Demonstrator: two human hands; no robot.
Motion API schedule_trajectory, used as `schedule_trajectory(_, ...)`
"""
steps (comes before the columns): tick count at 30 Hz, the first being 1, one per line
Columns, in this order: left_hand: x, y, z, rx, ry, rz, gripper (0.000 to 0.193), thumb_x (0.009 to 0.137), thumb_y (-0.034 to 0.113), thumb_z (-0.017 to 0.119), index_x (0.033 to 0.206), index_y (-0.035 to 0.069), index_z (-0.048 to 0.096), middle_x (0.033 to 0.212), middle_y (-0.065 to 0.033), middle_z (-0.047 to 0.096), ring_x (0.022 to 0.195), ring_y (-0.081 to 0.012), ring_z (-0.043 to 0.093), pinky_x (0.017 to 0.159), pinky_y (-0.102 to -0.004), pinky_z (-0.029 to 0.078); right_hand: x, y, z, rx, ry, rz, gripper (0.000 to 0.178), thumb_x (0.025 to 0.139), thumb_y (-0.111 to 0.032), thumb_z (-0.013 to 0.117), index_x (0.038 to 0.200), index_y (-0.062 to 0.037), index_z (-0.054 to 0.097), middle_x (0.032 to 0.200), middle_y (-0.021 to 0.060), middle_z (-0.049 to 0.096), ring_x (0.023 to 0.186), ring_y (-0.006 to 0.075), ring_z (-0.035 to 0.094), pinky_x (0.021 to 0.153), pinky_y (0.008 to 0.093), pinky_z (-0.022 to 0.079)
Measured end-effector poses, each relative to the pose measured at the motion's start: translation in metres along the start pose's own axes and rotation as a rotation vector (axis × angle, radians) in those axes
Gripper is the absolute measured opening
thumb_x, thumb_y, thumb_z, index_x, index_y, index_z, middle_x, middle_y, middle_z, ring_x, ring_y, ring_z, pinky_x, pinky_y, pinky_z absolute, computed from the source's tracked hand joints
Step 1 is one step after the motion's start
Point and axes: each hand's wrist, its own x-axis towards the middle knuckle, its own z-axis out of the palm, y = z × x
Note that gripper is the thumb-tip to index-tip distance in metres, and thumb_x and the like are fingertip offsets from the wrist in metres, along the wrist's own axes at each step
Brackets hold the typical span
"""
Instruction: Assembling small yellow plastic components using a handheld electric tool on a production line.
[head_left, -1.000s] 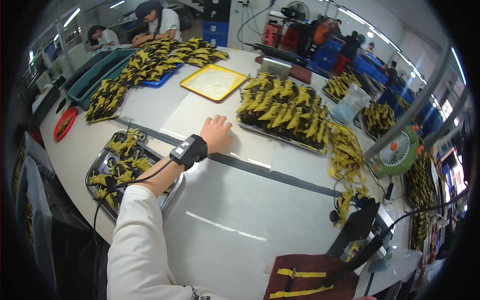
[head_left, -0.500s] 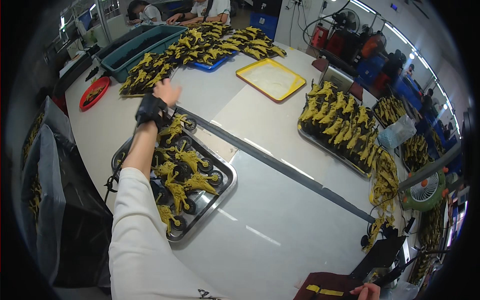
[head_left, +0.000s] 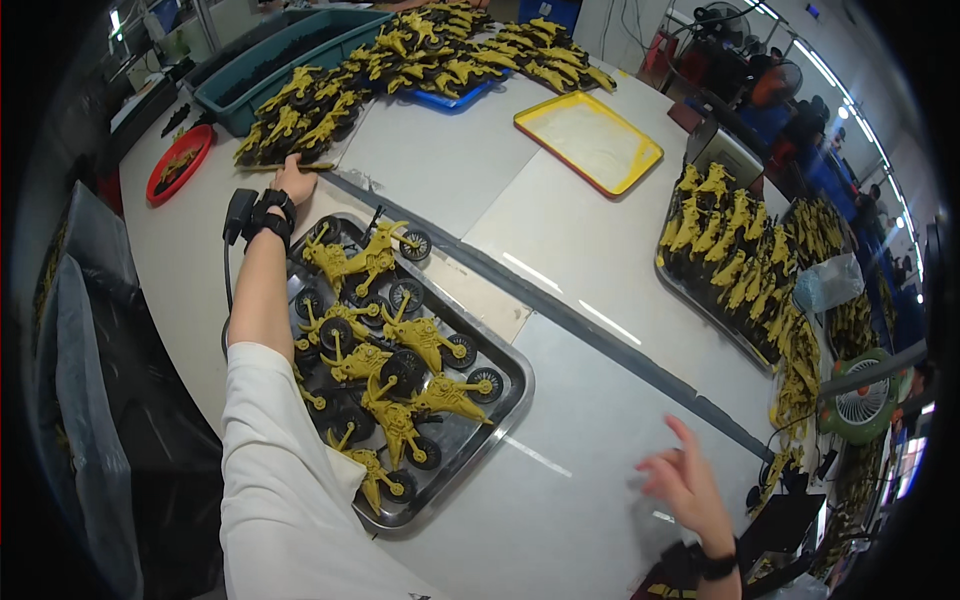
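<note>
My left hand (head_left: 293,183) is stretched to the near edge of a yellow tray (head_left: 312,167) heaped with yellow-and-black toy motorcycles (head_left: 300,115). Its fingers close on the rim, partly hidden by the back of the hand. Under my left forearm lies a metal tray (head_left: 515,400) of toy motorcycles with yellow bodies and black spoked wheels, such as this toy motorcycle (head_left: 425,340). Over the bare tabletop at the lower right, my right hand (head_left: 688,490) hovers with fingers apart, holding nothing, slightly blurred.
A red dish (head_left: 184,168) and a long green bin (head_left: 235,115) of black parts stand at the far left. A yellow tray (head_left: 630,185) lies beyond the grey strip (head_left: 600,330). Yellow parts (head_left: 725,235) fill a tray at right, near a green fan (head_left: 860,400).
My left hand has come down from above the motorcycle heap onto its tray's edge. My right hand has risen from the lower edge over the table. The view has shifted.
</note>
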Motion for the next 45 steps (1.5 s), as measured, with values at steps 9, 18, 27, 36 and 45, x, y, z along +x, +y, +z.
schedule_trajectory(9, 0.069, -0.072, 0.032, 0.019, 0.134, -0.194, 0.067, 0.085, 0.037, 0.052, 0.133, -0.006, 0.037, 0.136, -0.0286, 0.041, 0.127, -0.0426, 0.036, 0.109, -0.0455, 0.023, 0.131, -0.048, 0.126, -0.298, -0.189, -0.234, 0.067, 0.085, -0.021, 0.059, 0.135, 0.0079, 0.025, 0.067, 0.0158, 0.063, 0.061, 0.036, 0.063, 0.057, 0.0418, 0.049)
schedule_trajectory(18, 0.093, -0.103, 0.002, 0.261, -0.04, -0.052, 0.085, 0.084, 0.062, 0.04, 0.138, -0.004, 0.037, 0.143, -0.0295, 0.032, 0.135, -0.0431, 0.026, 0.113, -0.0452, 0.018, 0.123, -0.075, 0.192, -0.406, -0.203, -0.403, 0.065, 0.077, -0.022, 0.062, 0.13, 0.0024, 0.035, 0.063, 0.0136, 0.062, 0.056, 0.0355, 0.062, 0.049, 0.0452, 0.048)
schedule_trajectory(27, 0.087, -0.065, 0.019, -0.024, -0.017, -0.249, 0.094, 0.08, 0.059, 0.041, 0.143, -0.007, 0.02, 0.148, -0.031, 0.018, 0.141, -0.041, 0.008, 0.115, -0.0441, 0.011, 0.118, -0.068, 0.194, -0.432, -0.165, -0.48, 0.072, 0.079, -0.027, 0.064, 0.137, 0.0003, 0.033, 0.066, 0.0118, 0.061, 0.055, 0.0302, 0.061, 0.049, 0.0395, 0.046)
schedule_trajectory(36, -0.02, 0.069, -0.05, 0.25, 0.082, 0.168, 0.043, 0.079, 0.038, 0.055, 0.094, 0.0, 0.068, 0.096, -0.0239, 0.066, 0.099, -0.0422, 0.059, 0.086, -0.0446, 0.048, 0.117, -0.064, 0.189, -0.497, -0.122, -0.474, 0.072, 0.082, -0.025, 0.062, 0.139, 0.0033, 0.029, 0.082, 0.0136, 0.061, 0.061, 0.0304, 0.061, 0.049, 0.0417, 0.048)
schedule_trajectory(45, 0.04, 0.081, 0.028, 0.306, -0.197, 0.289, 0.041, 0.079, 0.019, 0.05, 0.11, -0.004, 0.062, 0.116, -0.0309, 0.057, 0.113, -0.0474, 0.051, 0.098, -0.0505, 0.039, 0.109, -0.054, 0.207, -0.502, 0.049, -0.617, 0.069, 0.084, -0.027, 0.061, 0.138, 0.0028, 0.03, 0.079, 0.011, 0.06, 0.064, 0.0275, 0.06, 0.05, 0.0382, 0.047)
